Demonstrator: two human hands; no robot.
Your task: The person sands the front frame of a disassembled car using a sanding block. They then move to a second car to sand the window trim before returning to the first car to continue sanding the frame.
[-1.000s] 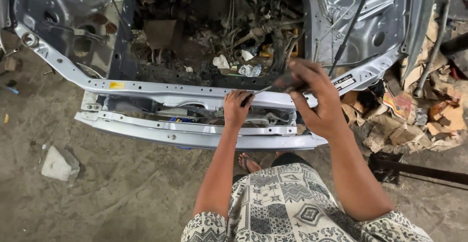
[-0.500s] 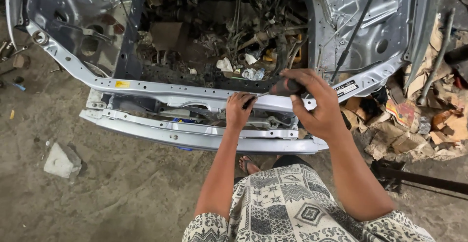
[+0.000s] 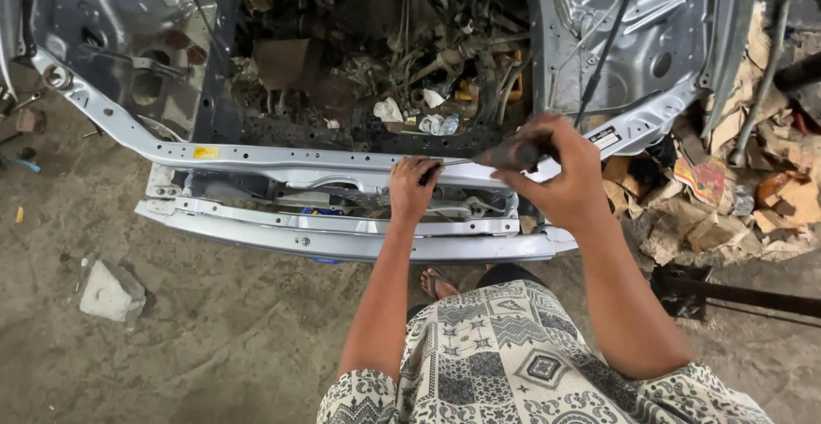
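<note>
Stripped engine bay (image 3: 368, 56) of a silver-grey car front, open at twelve o'clock, holding a tangle of dark hoses and wires, a brown cardboard scrap (image 3: 282, 61) at its eleven o'clock side, crumpled white rags (image 3: 389, 112) and a crushed plastic bottle (image 3: 438, 123) near its lower edge. Across the opening, the upper radiator crossmember (image 3: 282, 159): pale grey pressed steel, dusty, with a small yellow sticker (image 3: 206, 152) toward nine o'clock; just below it, the lower front bar (image 3: 256, 232), same colour, bolted. Left hand (image 3: 413, 186) at centre, grip closed around the tip end of a thin tool, knuckles resting on the crossmember. Right hand (image 3: 560, 176) at three o'clock of the left, raised a little above the metal, grip clamped on the dark handle of the screwdriver (image 3: 513, 155), slim shaft running toward nine o'clock into the left fingers. Heap of torn cardboard and scrap (image 3: 727, 185) at three o'clock on the floor. Chunk of pale broken concrete (image 3: 109, 291) at eight o'clock on the dirty concrete floor (image 3: 214, 347). Sandalled foot (image 3: 438, 285) under the bar; patterned shirt (image 3: 522, 364) at six o'clock.
</note>
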